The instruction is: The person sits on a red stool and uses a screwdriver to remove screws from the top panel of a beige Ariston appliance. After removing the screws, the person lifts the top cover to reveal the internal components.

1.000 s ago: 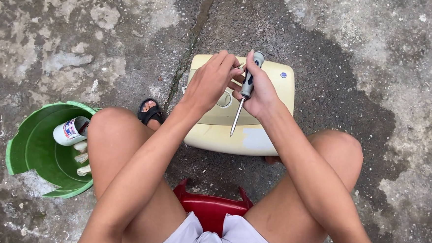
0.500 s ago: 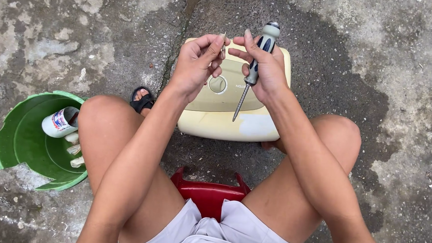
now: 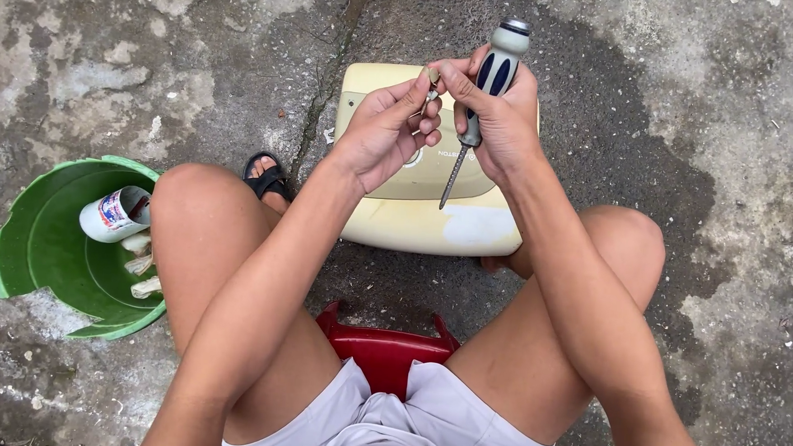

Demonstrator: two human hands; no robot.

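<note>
A cream plastic appliance housing (image 3: pixel 419 217) lies on the concrete between my knees. My right hand (image 3: pixel 501 120) grips a screwdriver (image 3: pixel 480 101) with a blue and white handle, its shaft pointing down toward the housing. The thumb and forefinger of that hand also pinch a small screw (image 3: pixel 433 78). My left hand (image 3: pixel 385 132) is raised beside it, fingertips closed on the same small screw. Both hands hover above the housing without touching it.
A broken green plastic bucket (image 3: pixel 42 250) lies at the left, holding a white can (image 3: pixel 115 214) and some rags. A black sandal (image 3: pixel 266 180) shows by my left knee. I sit on a red stool (image 3: pixel 381 344). A crack runs through the concrete beyond the housing.
Both hands have lifted off the housing and come closer to the camera. The screwdriver has risen with the right hand, and the fingers now pinch a small screw between them.
</note>
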